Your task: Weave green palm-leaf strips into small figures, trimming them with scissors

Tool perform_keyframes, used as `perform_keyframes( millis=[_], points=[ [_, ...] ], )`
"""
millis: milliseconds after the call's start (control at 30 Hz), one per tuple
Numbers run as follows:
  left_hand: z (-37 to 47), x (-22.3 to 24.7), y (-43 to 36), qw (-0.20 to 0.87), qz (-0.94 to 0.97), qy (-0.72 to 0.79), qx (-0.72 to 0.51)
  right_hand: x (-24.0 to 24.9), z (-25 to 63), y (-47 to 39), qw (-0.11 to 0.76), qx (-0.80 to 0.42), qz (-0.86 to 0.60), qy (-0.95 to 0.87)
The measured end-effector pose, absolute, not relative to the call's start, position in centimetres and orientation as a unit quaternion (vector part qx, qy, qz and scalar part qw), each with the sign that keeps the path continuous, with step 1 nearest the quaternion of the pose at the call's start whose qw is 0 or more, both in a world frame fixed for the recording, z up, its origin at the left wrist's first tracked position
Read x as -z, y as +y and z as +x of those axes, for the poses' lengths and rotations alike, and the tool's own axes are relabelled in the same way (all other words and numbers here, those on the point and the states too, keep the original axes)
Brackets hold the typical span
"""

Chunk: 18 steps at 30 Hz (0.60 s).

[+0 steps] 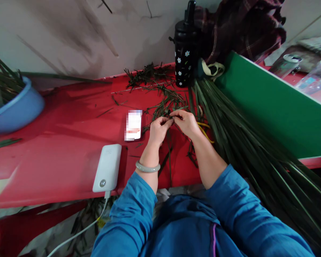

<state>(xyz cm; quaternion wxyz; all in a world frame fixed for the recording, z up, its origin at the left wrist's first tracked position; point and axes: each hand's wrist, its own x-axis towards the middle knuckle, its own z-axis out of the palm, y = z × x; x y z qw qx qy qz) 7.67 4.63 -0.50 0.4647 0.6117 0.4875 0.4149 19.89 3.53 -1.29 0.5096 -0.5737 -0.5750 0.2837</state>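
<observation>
My left hand [158, 129] and my right hand [186, 122] meet over the red table [69, 142], fingertips pinched together on a thin green leaf strip [169, 157] that trails down toward me. A pale bangle sits on my left wrist. A big bundle of long green leaves [246, 142] lies just right of my right hand. Yellow-handled scissors [206, 132] peek out under my right wrist, mostly hidden.
A phone [134, 125] and a white power bank [108, 167] with a cable lie left of my hands. Leaf scraps [149, 75] litter the back. A black flowered bottle [184, 53], a green board [273, 103] and a blue basin [13, 107] stand around.
</observation>
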Motion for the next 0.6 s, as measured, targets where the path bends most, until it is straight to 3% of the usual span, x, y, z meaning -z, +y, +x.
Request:
perform_keyframes(
  millis=[333, 600],
  points=[
    [7.69, 0.37, 4.46, 0.364, 0.657, 0.504, -0.426, 1.22, 19.81, 3.50, 0.519, -0.269, -0.580, -0.567],
    [7.78, 0.81, 4.58, 0.495, 0.594, 0.447, -0.450, 1.79, 19.92, 3.66, 0.526, -0.285, -0.584, -0.548]
  ],
)
